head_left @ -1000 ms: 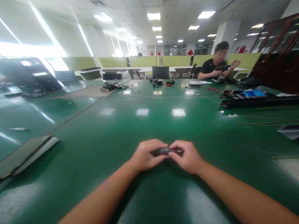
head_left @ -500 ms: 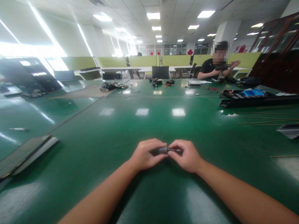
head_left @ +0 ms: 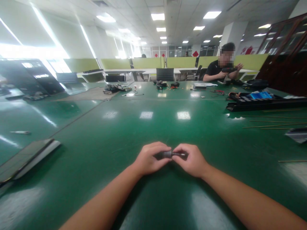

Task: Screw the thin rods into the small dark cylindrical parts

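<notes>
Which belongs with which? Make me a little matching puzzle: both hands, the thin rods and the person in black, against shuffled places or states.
1. Left hand
2. Right hand
3. Thin rods
4. Person in black

A. At the far side of the green table
B. Fingers around the thin metal shaft
C. Lying off to the right
D. Holding the grey cylinder

Pairs: 1-D, 2-B, 3-C, 4-A

Rod-tipped cylinder [head_left: 167, 154] partly hidden by hands [head_left: 151, 159], panel [head_left: 26, 156] cut off left
</notes>
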`<state>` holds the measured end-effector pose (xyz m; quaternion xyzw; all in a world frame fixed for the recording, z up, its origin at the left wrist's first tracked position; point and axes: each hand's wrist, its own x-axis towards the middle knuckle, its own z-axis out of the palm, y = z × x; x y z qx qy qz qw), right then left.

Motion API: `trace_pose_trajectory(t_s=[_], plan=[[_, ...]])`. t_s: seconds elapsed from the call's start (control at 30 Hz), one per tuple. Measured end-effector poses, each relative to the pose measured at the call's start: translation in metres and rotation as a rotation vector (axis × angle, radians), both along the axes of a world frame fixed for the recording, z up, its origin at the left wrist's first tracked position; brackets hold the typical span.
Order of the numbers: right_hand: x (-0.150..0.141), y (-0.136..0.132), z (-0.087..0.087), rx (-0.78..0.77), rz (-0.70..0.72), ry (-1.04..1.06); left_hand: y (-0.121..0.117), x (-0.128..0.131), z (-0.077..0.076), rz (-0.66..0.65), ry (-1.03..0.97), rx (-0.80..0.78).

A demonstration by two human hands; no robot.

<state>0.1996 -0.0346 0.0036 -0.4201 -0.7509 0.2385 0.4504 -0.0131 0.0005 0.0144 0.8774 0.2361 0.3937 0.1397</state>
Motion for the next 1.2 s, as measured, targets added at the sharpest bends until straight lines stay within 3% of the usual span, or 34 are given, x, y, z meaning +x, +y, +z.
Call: trace_pose_trajectory(t_s=[1.2], plan=[[0.0012, 0.0008, -0.0002, 0.000, -0.019, -0.016, 0.0007, -0.0019, 0.0003, 0.033, 0.017, 0.033]])
